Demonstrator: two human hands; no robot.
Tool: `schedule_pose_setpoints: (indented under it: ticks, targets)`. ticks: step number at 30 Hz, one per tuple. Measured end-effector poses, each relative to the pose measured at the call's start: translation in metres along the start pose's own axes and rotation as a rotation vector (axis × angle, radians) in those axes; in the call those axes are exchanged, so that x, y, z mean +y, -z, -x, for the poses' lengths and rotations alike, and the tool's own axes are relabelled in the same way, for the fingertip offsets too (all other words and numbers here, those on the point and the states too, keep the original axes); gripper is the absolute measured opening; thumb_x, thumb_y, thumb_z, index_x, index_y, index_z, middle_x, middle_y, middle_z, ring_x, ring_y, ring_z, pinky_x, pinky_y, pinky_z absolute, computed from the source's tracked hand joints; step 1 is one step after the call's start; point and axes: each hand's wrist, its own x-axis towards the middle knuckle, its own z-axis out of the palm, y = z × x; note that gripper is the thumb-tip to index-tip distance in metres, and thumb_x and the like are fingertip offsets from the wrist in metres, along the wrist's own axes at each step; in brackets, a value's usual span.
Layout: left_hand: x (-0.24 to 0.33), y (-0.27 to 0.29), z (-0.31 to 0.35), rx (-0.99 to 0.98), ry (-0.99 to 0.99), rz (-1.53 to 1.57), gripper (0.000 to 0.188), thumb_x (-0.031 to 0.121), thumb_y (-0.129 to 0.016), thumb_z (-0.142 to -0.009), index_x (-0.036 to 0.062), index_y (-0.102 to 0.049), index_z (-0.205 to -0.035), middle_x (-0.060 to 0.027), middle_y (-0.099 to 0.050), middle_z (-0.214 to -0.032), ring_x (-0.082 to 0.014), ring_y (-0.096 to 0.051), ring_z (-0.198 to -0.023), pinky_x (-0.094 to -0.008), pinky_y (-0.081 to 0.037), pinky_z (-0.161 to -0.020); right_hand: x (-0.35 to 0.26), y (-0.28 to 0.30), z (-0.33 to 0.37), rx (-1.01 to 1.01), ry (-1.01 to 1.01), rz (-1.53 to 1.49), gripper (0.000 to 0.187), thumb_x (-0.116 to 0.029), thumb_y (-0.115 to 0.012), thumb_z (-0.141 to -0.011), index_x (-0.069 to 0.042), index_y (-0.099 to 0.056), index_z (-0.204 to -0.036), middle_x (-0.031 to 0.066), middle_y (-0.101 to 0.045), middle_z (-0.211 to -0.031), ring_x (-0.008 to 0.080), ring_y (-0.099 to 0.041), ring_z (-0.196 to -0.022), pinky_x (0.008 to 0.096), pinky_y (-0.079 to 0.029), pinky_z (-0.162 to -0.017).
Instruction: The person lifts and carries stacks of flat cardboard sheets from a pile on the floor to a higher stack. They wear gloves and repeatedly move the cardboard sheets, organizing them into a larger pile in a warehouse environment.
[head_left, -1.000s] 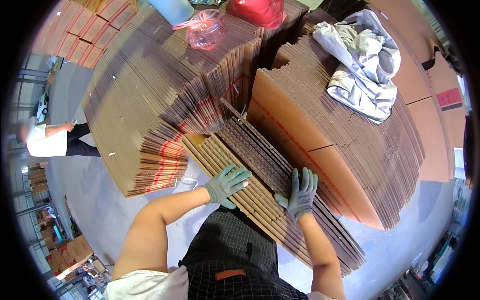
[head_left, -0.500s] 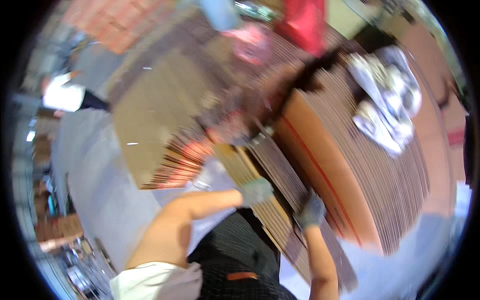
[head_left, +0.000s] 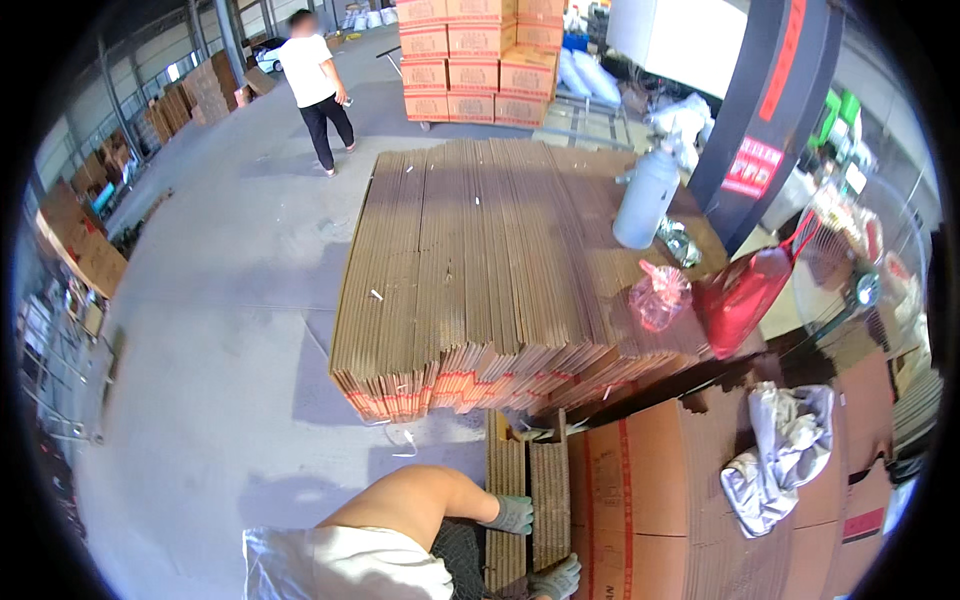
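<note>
Gloved left hand (head_left: 512, 514) and right hand (head_left: 556, 578), at six o'clock, apparently clasp the upright cardboard bundle (head_left: 548, 490); pink bag (head_left: 657, 296) at two o'clock.

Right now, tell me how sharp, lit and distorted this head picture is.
Head view: sharp, no motion blur; daylight, with the cardboard stack casting a shadow on the floor; fisheye bends the stack's edges and blackens the corners; gloved left hand and right hand sit low.

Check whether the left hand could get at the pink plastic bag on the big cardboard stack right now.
Probably not as it stands: the left hand grips the upright bundle of flattened cartons, and the pink plastic bag sits far across the cardboard stack.
</note>
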Motion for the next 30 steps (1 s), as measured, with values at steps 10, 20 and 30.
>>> schedule_pose_setpoints:
  ticks: [10,20,30]
  targets:
    - [0.225,0.121,0.055,0.056,0.011,-0.137,0.038,0.03,-0.067,-0.081,0.0052,-0.06,-0.109,-0.0107,-0.07,-0.101,-0.032,-0.07,-0.094,-0.0472,-0.051,-0.076,0.118,0.025,0.172,0.029,0.25,-0.075,0.105,-0.035,-0.09,-0.054,-0.008,-0.039,-0.142,0.0202,-0.053,-0.132,0.0424,-0.053,-0.121,0.0476,-0.047,-0.103]
    - [0.417,0.038,0.144,0.101,0.148,0.25,0.032,0.02,-0.044,-0.105,-0.0037,-0.061,-0.118,-0.0166,-0.07,-0.089,-0.0314,-0.068,-0.073,-0.0417,-0.048,-0.056,0.092,-0.031,0.347,-0.043,0.385,-0.042,0.097,-0.038,-0.086,-0.062,-0.008,-0.039,-0.141,0.021,-0.052,-0.13,0.0393,-0.051,-0.123,0.0462,-0.044,-0.103]
    - [0.515,-0.005,0.497,0.046,0.714,0.042,0.038,0.023,-0.053,-0.099,0.0069,-0.056,-0.133,-0.0111,-0.068,-0.12,-0.0282,-0.066,-0.106,-0.0442,-0.047,-0.082,-0.188,-0.117,0.484,0.02,0.557,0.182,0.087,-0.039,-0.084,-0.065,-0.007,-0.042,-0.134,0.0206,-0.054,-0.119,0.0408,-0.056,-0.109,0.0501,-0.048,-0.091]
